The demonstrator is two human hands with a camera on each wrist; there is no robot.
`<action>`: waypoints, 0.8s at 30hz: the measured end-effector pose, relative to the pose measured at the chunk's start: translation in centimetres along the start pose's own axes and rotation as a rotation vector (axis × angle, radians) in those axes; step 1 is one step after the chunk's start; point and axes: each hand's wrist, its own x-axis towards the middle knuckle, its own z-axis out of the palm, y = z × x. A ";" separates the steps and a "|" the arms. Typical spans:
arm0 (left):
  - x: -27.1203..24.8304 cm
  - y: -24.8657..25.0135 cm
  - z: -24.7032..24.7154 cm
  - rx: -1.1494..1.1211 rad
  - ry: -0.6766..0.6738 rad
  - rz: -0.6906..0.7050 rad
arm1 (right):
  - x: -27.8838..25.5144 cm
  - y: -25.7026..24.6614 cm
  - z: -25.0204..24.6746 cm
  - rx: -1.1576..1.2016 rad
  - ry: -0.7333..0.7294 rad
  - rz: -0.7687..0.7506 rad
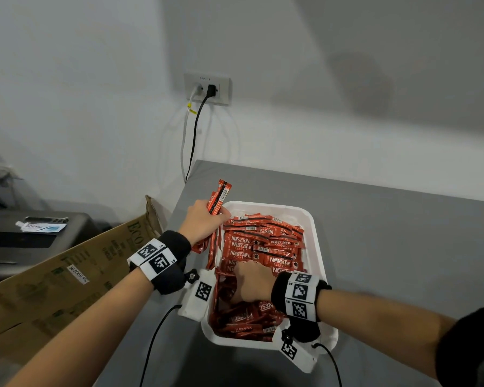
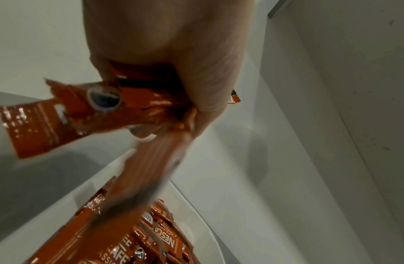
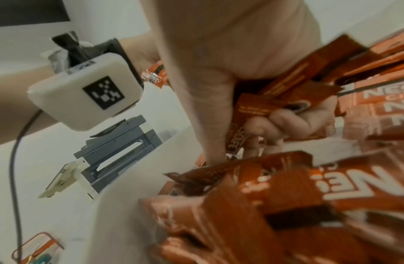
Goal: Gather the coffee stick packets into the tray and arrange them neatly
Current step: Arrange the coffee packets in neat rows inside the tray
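A white tray (image 1: 317,233) on the grey counter holds a heap of red coffee stick packets (image 1: 263,247). My left hand (image 1: 204,219) hovers over the tray's far left corner and grips a bundle of packets (image 1: 220,195) whose ends stick up and down from the fist; the left wrist view shows the same bundle (image 2: 67,114) in the curled fingers (image 2: 210,85). My right hand (image 1: 250,280) is down in the tray's near half, fingers curled round a few packets (image 3: 275,100) in the heap.
A brown cardboard box (image 1: 67,277) stands left of the counter. Two cables (image 1: 192,135) hang from a wall socket (image 1: 207,88) behind the counter's left corner. A dark machine (image 1: 25,238) sits at far left. Bare grey counter (image 1: 403,247) extends right of the tray.
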 end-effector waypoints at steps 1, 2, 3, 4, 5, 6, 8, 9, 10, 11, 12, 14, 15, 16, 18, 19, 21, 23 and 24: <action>0.0 -0.1 0.0 0.000 0.000 0.003 | -0.1 0.0 0.1 -0.006 0.010 0.001; 0.0 -0.1 -0.1 -0.003 -0.002 0.005 | -0.2 -0.1 0.1 -0.015 0.018 0.000; 0.1 -0.2 -0.1 -0.006 -0.006 0.005 | -0.2 0.0 0.2 -0.017 0.012 -0.007; 0.1 -0.2 -0.1 -0.007 -0.009 0.003 | -0.2 0.0 0.1 0.000 -0.011 -0.023; 0.1 -0.3 -0.1 -0.006 -0.010 0.001 | -0.1 0.2 0.1 0.059 -0.051 -0.047; 0.0 -0.3 -0.2 -0.008 -0.008 -0.002 | 0.0 0.3 0.0 0.147 -0.091 -0.083; 0.0 -0.3 -0.3 -0.017 0.000 -0.009 | 0.0 0.7 -0.5 0.325 -0.130 -0.151; 0.0 -0.3 -0.3 -0.017 0.005 -0.011 | -0.3 0.8 -0.8 0.401 -0.106 -0.181; 0.0 -0.4 -0.4 -0.015 0.010 -0.011 | -0.5 1.0 -1.1 0.484 -0.062 -0.208; 0.0 -0.4 -0.4 -0.016 0.012 -0.009 | -0.8 1.2 -1.4 0.579 -0.014 -0.214; 0.0 -0.4 -0.5 -0.021 0.011 -0.008 | -1.1 1.3 -1.6 0.689 0.032 -0.222; 0.0 -0.3 -0.5 -0.032 0.009 -0.005 | -1.5 1.7 -1.9 0.826 0.124 -0.233; 0.0 -0.2 -0.5 -0.034 0.008 -0.004 | -1.5 1.9 -2.0 0.835 0.184 -0.217; 0.0 -0.2 -0.4 -0.034 0.008 -0.004 | -1.5 2.1 -2.1 0.839 0.247 -0.204; -0.1 -0.1 -0.3 -0.021 0.010 -0.002 | -1.1 2.6 -2.4 0.776 0.347 -0.144; 0.0 -0.1 -0.3 -0.010 0.009 -0.002 | -1.0 2.8 -2.5 0.732 0.363 -0.131; 0.0 -0.1 -0.2 -0.001 0.006 -0.003 | -1.1 2.7 -2.6 0.649 0.336 -0.157; 0.1 -0.1 -0.1 -0.007 0.005 -0.012 | -0.9 2.4 -2.1 0.644 0.219 -0.178; 0.1 -0.1 -0.1 -0.013 0.007 -0.015 | -0.6 2.2 -1.7 0.648 0.150 -0.173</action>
